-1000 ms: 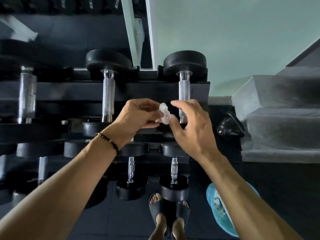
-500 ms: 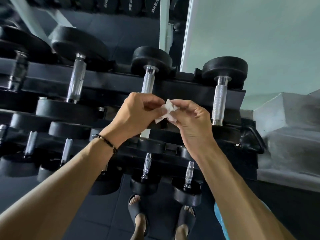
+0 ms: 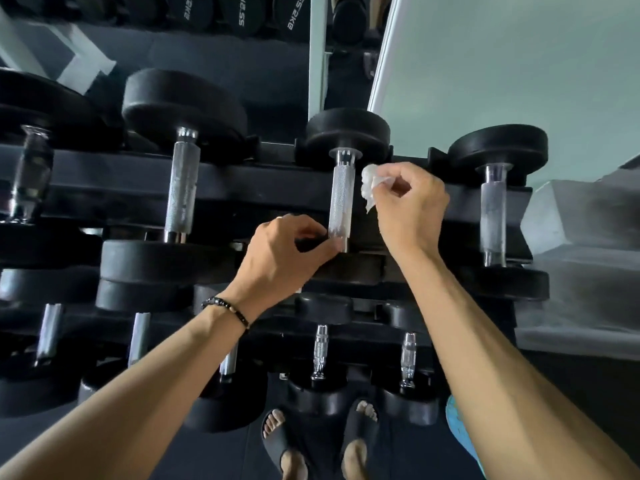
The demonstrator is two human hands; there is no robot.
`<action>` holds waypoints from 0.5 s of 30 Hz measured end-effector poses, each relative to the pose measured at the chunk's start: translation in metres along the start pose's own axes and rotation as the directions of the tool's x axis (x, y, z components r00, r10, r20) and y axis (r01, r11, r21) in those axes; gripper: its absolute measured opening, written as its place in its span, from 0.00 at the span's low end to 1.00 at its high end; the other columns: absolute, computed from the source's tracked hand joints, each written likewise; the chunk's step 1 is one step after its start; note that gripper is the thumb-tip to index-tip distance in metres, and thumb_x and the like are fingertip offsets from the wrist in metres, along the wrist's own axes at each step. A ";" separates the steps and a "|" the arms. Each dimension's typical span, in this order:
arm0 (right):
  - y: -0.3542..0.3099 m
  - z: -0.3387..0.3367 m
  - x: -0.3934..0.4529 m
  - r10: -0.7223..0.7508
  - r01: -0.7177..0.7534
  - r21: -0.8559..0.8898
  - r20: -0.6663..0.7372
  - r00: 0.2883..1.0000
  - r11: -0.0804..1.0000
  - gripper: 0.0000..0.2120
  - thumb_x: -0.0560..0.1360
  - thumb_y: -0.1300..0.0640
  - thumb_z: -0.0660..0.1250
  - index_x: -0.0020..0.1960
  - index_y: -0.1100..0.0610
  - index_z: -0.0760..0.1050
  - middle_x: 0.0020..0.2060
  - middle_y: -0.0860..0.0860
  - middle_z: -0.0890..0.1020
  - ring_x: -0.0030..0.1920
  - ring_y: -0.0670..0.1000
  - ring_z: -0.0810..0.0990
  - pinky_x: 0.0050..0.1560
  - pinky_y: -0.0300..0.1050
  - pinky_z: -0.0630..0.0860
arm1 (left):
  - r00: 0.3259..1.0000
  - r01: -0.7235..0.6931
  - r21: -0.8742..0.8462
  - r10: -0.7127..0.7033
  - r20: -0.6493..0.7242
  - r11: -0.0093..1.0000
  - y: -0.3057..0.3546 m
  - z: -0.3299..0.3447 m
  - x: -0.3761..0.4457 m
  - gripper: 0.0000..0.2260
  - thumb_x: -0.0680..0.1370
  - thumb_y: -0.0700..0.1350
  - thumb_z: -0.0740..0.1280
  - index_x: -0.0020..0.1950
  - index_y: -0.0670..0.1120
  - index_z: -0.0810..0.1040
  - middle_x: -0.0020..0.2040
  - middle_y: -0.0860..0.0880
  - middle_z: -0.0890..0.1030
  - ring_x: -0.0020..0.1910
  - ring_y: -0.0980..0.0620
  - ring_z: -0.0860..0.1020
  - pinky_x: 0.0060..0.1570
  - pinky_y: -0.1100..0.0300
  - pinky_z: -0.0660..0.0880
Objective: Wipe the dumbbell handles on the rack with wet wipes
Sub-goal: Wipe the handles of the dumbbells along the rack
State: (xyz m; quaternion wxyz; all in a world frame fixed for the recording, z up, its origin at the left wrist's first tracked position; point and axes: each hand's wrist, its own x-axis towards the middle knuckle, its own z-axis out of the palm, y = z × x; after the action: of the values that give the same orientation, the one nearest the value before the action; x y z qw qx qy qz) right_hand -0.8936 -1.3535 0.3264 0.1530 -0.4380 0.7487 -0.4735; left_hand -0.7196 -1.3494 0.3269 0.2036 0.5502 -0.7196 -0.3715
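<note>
The dumbbell handle (image 3: 340, 202), a knurled silver bar, lay across the top tier of the black rack (image 3: 242, 183) between its two black weight heads, with a similar dumbbell on either side of it. The right hand (image 3: 410, 209) pinched a crumpled white wet wipe (image 3: 370, 185) between curled fingers and thumb, and the wipe sat just beside the upper right of the handle; whether it touched the metal could not be told. The left hand (image 3: 282, 256) reached in from the lower left, its fingers loosely curled and its thumb tip touching the near end of the handle, grasping nothing. A dark beaded bracelet (image 3: 227, 306) circled the left wrist. Lower tiers held smaller dumbbells, and the person's feet in black slides (image 3: 277, 441) stood on the dark floor below.
</note>
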 end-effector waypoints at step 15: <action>0.014 0.027 0.036 -0.376 0.421 -0.171 0.243 0.894 0.891 0.05 0.76 0.64 0.70 0.49 0.62 0.85 0.43 0.53 0.81 0.38 0.46 0.76 0.39 0.24 0.67 | 0.994 0.072 -0.155 -0.083 -0.067 0.985 -0.008 0.014 -0.010 0.19 0.70 0.66 0.66 0.40 0.52 0.84 0.34 0.57 0.79 0.33 0.62 0.76 0.31 0.70 0.68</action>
State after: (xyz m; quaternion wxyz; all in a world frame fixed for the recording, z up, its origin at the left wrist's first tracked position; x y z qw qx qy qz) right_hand -0.9038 -1.3952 0.3082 0.0787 -0.6431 0.6702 -0.3621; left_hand -0.7210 -1.3371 0.3127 0.2566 0.5741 -0.6591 -0.4124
